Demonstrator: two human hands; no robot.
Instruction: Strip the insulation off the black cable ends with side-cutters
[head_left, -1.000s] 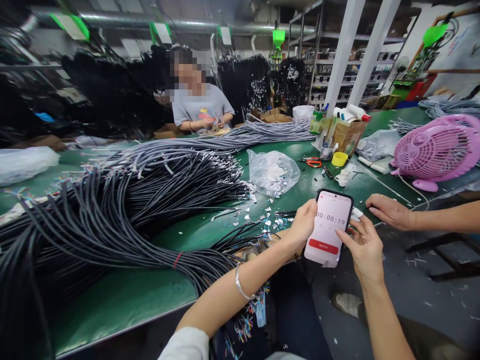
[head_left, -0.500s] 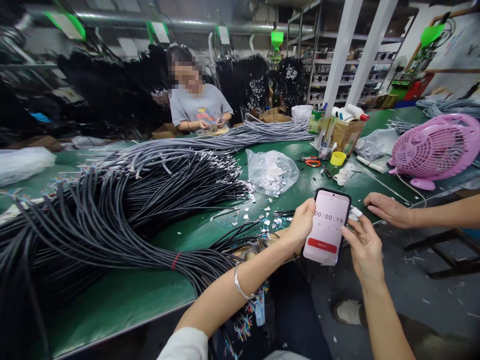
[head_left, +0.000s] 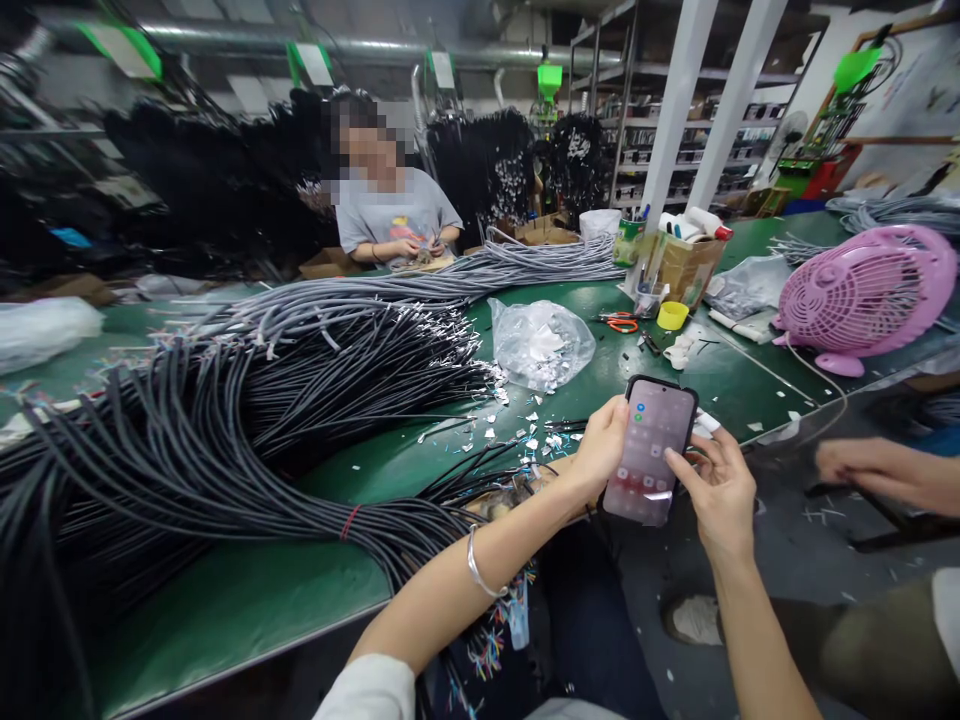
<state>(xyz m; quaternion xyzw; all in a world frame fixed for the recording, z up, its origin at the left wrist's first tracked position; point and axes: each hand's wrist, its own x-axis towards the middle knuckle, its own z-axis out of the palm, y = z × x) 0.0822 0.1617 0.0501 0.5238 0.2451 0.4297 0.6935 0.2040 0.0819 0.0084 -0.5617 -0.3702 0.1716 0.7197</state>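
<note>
A smartphone (head_left: 646, 450) in a black case is tilted up over the table's front edge, its screen showing dim app icons. My left hand (head_left: 606, 440) grips its left side, and a silver bangle is on that forearm. At the right side my right hand (head_left: 716, 480) has its thumb over the screen and its other fingers curled by the phone's edge, partly hidden. Something white (head_left: 706, 424) shows at a fingertip. Left of the phone, a bundle of black cables (head_left: 330, 508) tied in red lies on the green table (head_left: 247, 600).
Grey cables (head_left: 480, 272) lie behind the black ones. A plastic bag (head_left: 541, 345), orange-handled pliers (head_left: 621, 321), yellow tape roll (head_left: 673, 316) and pink fan (head_left: 862, 290) stand farther back. A co-worker (head_left: 397, 215) sits opposite; another person's hand (head_left: 862, 465) is at right.
The phone's screen has gone from a running stopwatch to app icons. My right thumb has moved left onto the screen. The other person's hand at right has drawn back off the table.
</note>
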